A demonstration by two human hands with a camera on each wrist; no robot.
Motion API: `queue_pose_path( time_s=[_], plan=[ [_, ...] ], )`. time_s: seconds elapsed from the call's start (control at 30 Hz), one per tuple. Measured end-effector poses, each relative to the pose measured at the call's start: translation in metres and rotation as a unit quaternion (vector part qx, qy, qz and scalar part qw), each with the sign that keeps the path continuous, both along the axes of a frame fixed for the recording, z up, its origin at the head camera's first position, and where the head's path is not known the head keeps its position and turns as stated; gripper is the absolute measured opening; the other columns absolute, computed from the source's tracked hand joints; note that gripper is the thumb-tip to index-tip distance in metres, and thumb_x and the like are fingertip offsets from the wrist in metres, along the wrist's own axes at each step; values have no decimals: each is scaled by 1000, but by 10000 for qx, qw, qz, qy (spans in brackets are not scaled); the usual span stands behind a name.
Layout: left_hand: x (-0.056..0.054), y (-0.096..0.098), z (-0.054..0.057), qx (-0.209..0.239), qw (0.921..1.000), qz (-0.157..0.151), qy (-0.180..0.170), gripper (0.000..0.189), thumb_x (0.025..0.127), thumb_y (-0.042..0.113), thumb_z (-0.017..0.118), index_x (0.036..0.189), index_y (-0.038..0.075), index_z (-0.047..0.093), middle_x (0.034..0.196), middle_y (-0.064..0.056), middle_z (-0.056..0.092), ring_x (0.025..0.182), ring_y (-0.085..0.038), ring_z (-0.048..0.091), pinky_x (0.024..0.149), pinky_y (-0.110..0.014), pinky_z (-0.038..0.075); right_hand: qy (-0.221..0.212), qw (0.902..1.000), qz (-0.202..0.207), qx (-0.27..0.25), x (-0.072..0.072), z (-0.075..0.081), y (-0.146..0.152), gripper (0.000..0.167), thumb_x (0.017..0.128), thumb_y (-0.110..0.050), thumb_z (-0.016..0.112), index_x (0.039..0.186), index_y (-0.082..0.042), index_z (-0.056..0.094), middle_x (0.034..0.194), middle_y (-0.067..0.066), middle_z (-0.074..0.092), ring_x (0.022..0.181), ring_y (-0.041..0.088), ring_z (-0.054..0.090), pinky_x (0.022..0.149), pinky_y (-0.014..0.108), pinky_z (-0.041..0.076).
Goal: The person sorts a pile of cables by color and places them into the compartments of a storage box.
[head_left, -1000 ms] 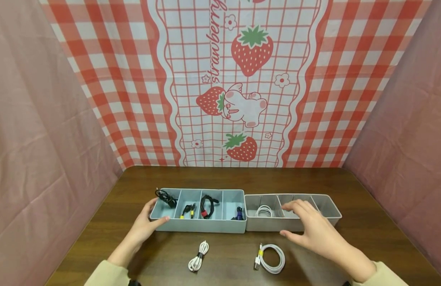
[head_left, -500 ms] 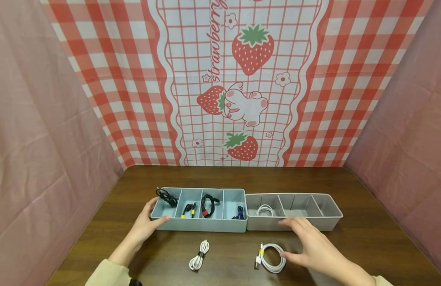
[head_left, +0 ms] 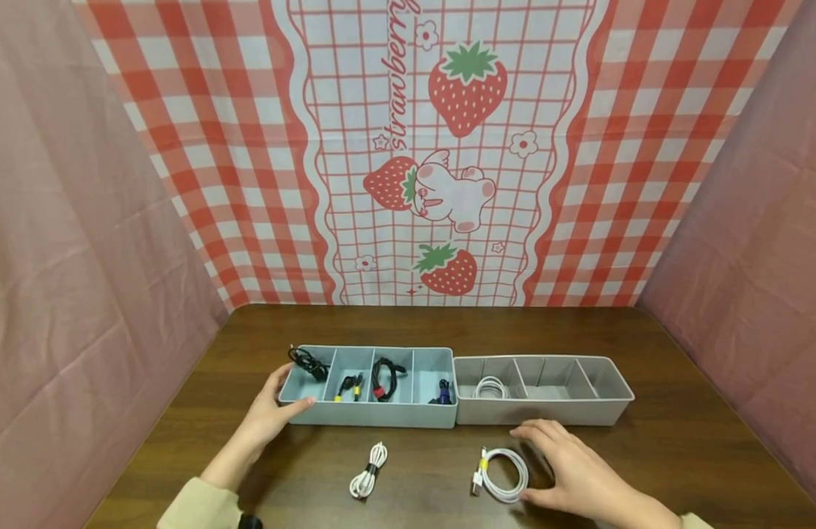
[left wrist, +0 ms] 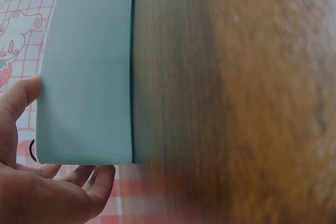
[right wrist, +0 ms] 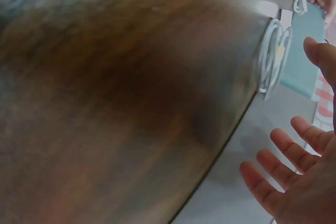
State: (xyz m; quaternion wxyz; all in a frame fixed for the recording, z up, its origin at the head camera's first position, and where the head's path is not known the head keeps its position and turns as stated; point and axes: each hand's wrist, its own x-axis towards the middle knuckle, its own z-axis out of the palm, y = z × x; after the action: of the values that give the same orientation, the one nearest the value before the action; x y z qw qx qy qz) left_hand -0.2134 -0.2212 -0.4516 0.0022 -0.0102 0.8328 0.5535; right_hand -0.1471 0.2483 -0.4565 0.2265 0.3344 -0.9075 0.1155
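My left hand [head_left: 265, 411] holds the left end of a light blue divided organizer box [head_left: 375, 416], thumb on its front rim and fingers along the end wall. In the left wrist view the fingers [left wrist: 105, 182] bend against that end wall. My right hand [head_left: 573, 470] is spread over the table, its thumb right at the edge of a coiled white USB cable [head_left: 506, 499] with a yellow tie. The right wrist view shows the fingers [right wrist: 257, 182] apart, with nothing between them. Further left lies a bundled white cable [head_left: 360, 486] with a black tie.
A grey divided box [head_left: 540, 413] adjoins the blue one's right end, with a white cable coil [head_left: 490, 380] in its left compartment. Compartments of the blue box hold a black cable [head_left: 309, 365], yellow-tied ones, one with a red tie [head_left: 379, 394] and one with a purple tie [head_left: 444, 391].
My right hand has come down and back from over the grey box to beside the yellow-tied cable. The left hand keeps its place on the blue box.
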Motion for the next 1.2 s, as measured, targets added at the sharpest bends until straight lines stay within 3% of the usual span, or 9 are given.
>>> queue_pose_path(
  time_s=[0.33,0.8,1.03,1.2],
  plan=[
    [1,-1,1,18,10000,-12,-18,79,85,19,70,147,8,23,149,-26,26,137,-40,24,109,-55,21,-281,9992,214,194,-4,-11,2,76,55,-59,82,114,-17,61,114,-9,56,104,8,53,80,38,49],
    [1,0,1,44,10000,-27,-38,80,84,20,71,146,8,22,148,-26,26,136,-40,25,109,-54,22,-233,9987,439,61,-15,-16,5,52,64,-55,79,100,-21,63,105,-12,56,96,6,54,75,35,49],
    [1,0,1,26,10000,-23,-43,80,85,19,70,147,8,22,148,-26,27,135,-40,26,108,-53,24,-259,9983,527,-60,-22,-15,3,26,75,-39,77,89,-21,63,98,-11,56,88,7,53,71,30,48],
    [1,0,1,15,10000,-10,-46,80,84,20,71,147,8,22,147,-25,28,135,-39,28,107,-52,25,-204,9984,510,-120,-26,-17,1,21,73,-30,79,78,-24,60,92,-13,52,83,4,49,68,26,47]
  ],
)
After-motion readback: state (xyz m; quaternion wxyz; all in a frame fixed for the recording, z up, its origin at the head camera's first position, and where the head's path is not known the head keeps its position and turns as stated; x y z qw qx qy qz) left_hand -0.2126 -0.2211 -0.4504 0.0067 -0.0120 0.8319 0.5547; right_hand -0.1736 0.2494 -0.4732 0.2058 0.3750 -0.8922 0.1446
